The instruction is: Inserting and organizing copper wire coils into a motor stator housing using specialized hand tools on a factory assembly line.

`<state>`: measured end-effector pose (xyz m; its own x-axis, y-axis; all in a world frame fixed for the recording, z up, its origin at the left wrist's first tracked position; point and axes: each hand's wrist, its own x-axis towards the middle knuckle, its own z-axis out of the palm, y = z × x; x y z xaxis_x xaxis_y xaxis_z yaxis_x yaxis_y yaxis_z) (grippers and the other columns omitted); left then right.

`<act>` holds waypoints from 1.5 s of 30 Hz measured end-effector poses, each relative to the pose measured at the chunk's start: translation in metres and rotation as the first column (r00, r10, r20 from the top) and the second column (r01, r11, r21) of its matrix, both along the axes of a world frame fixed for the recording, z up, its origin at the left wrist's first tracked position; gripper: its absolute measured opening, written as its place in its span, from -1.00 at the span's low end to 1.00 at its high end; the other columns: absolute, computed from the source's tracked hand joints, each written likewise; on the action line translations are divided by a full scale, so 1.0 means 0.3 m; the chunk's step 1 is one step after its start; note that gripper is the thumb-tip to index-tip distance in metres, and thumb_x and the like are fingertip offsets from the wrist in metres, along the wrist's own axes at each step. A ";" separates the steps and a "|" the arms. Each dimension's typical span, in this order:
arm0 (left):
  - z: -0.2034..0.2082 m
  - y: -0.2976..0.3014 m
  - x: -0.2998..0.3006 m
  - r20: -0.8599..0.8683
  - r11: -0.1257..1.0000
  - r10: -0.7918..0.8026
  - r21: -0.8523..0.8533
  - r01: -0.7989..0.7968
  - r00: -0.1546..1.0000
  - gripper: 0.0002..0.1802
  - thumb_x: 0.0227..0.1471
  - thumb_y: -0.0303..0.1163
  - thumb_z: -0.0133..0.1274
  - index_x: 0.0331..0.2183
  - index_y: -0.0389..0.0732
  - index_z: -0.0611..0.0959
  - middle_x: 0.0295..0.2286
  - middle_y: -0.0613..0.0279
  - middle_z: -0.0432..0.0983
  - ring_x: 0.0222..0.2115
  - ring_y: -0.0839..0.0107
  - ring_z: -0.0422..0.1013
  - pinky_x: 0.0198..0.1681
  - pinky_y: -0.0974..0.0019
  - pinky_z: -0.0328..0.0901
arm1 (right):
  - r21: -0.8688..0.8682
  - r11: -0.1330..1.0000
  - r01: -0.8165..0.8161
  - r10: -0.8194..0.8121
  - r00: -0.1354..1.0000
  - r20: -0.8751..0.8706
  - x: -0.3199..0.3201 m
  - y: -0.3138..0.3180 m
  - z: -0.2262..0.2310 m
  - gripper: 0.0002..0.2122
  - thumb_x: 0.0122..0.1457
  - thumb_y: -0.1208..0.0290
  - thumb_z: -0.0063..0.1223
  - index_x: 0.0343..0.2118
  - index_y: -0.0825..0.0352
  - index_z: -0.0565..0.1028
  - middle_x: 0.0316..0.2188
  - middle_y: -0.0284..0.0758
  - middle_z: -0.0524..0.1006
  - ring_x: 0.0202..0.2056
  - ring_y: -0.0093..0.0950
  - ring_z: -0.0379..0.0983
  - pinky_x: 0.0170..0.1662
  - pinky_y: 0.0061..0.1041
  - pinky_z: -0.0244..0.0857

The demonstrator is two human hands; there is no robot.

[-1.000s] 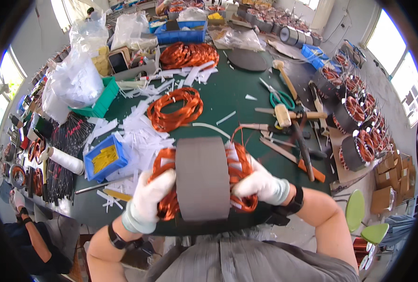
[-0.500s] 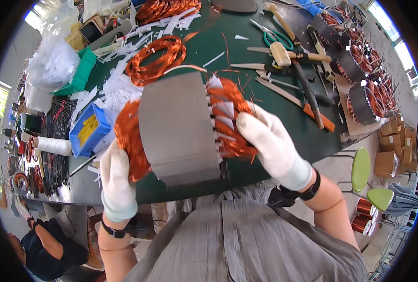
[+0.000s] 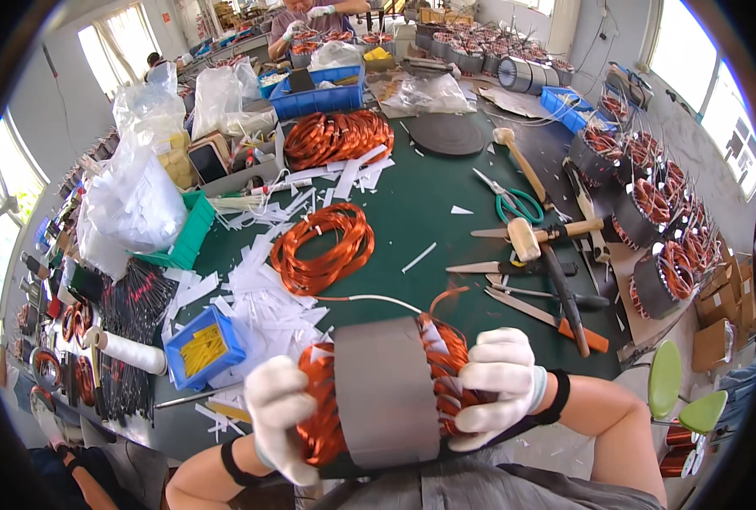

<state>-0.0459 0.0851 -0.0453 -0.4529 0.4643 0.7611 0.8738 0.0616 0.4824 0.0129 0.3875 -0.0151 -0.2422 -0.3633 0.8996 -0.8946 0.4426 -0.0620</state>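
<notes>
A motor stator (image 3: 386,395) lies on its side between my hands at the near edge of the bench. Its grey steel core has orange copper windings bulging from both ends, with white insulation slips at the right end. My left hand (image 3: 276,416), in a white glove, is closed round the left windings. The right windings are gripped by my gloved right hand (image 3: 497,387), its fingers curled over them. Beyond the stator, a loose copper coil (image 3: 344,259) rests on the green bench. From it a lead in a white sleeve (image 3: 385,299) runs to the stator's top right.
Scissors (image 3: 514,204), a mallet (image 3: 524,240) and several knives lie to the right. Finished stators (image 3: 663,280) line the right edge. At left are white paper strips (image 3: 267,293), a blue bin (image 3: 204,350) and a thread spool (image 3: 131,353). Another person (image 3: 314,21) works beyond.
My view has tilted up, showing more of the room. The stator sits lower in view, closer to me, and has turned slightly. Both hands have kept hold of its ends.
</notes>
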 end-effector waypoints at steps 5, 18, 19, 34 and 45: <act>0.031 0.044 -0.091 -0.739 0.954 -0.275 -0.130 0.271 0.614 -0.83 0.00 -0.22 0.09 -0.35 0.17 0.74 -0.33 0.62 0.58 -0.26 0.40 0.49 -0.19 0.30 0.19 | 0.334 0.926 -0.177 0.233 0.963 -0.135 -0.038 -0.011 0.091 -0.84 0.17 0.44 0.10 -0.22 0.19 0.64 -0.14 -0.31 0.60 -0.14 -0.39 0.57 -0.16 -0.47 0.45; 0.202 0.113 -0.095 -0.593 0.878 -0.475 -0.274 0.392 0.649 -0.84 0.00 -0.33 0.11 -0.34 0.00 0.75 -0.25 0.29 0.60 -0.17 0.32 0.49 -0.16 0.28 0.46 | 0.382 0.891 -0.244 0.286 0.957 -0.056 -0.054 -0.024 0.140 -0.86 0.15 0.44 0.08 -0.33 0.38 0.61 -0.22 -0.18 0.60 -0.17 -0.31 0.57 -0.10 -0.29 0.51; 0.202 0.090 -0.066 -0.588 0.905 -0.425 -0.283 0.317 0.689 -0.84 -0.03 -0.30 0.14 -0.35 0.05 0.75 -0.25 0.34 0.60 -0.18 0.34 0.48 -0.17 0.30 0.42 | 0.428 0.875 -0.229 0.267 0.963 -0.030 -0.047 -0.015 0.144 -0.82 0.18 0.39 0.03 -0.26 0.32 0.62 -0.12 -0.18 0.58 -0.08 -0.31 0.54 -0.03 -0.28 0.48; -0.160 -0.186 0.306 0.114 0.690 0.632 -0.532 -0.490 0.766 -0.55 -0.23 -0.56 0.16 -0.16 -0.21 0.65 -0.08 0.02 0.48 -0.11 0.04 0.42 0.00 0.03 0.27 | 0.997 0.075 -0.037 -0.861 0.502 0.083 -0.061 0.460 0.031 -0.56 0.09 0.44 0.08 0.09 0.11 0.50 0.08 -0.21 0.45 0.09 -0.29 0.38 0.10 -0.21 0.25; -0.211 -0.223 0.277 -0.016 0.745 0.543 -0.452 -0.491 0.839 -0.67 -0.30 -0.52 0.15 -0.32 -0.17 0.70 -0.20 0.21 0.54 -0.17 0.17 0.46 -0.13 0.11 0.38 | 0.682 0.730 0.050 -0.315 0.910 0.270 -1.031 -0.095 -0.201 -0.53 0.17 0.17 0.19 0.05 0.38 0.45 -0.11 -0.14 0.54 -0.08 -0.14 0.49 0.02 -0.25 0.38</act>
<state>0.0373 0.0183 -0.1086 -0.7859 0.3945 0.4761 0.5904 0.7074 0.3885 -0.2964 0.3590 -0.0755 -0.6092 -0.7347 0.2985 -0.7662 0.6424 0.0177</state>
